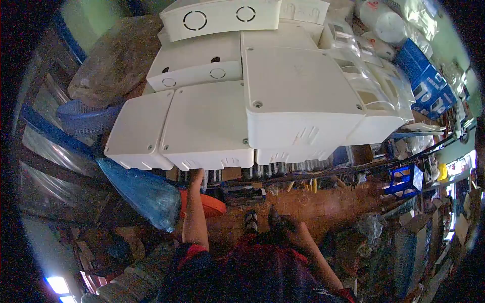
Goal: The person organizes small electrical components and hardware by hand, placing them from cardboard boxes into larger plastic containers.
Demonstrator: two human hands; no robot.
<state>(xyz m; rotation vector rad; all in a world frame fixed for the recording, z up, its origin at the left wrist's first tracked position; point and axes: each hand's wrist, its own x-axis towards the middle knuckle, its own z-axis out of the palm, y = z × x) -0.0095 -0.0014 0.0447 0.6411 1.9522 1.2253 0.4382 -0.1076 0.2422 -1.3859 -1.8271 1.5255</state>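
Observation:
My left hand (197, 178) reaches up under the front edge of a white plastic junction box (207, 126), beside the row of packed items on the shelf. Its fingers are hidden by the box, so I cannot see what they touch. Low in front of my body, my right hand (293, 228) is bent inward near something dark (276, 220). Shadow and blur hide those fingers. Another large white box (303, 86), with corner screws, sits to the right of the first. A smaller white box (139, 126) stands at its left.
More white boxes with round knockouts (220, 22) are stacked behind. A blue basket (83, 117) and blue plastic bag (146, 194) lie left. An orange round object (212, 206) is below. A blue stool (405, 181) and blue printed carton (427, 81) are at right.

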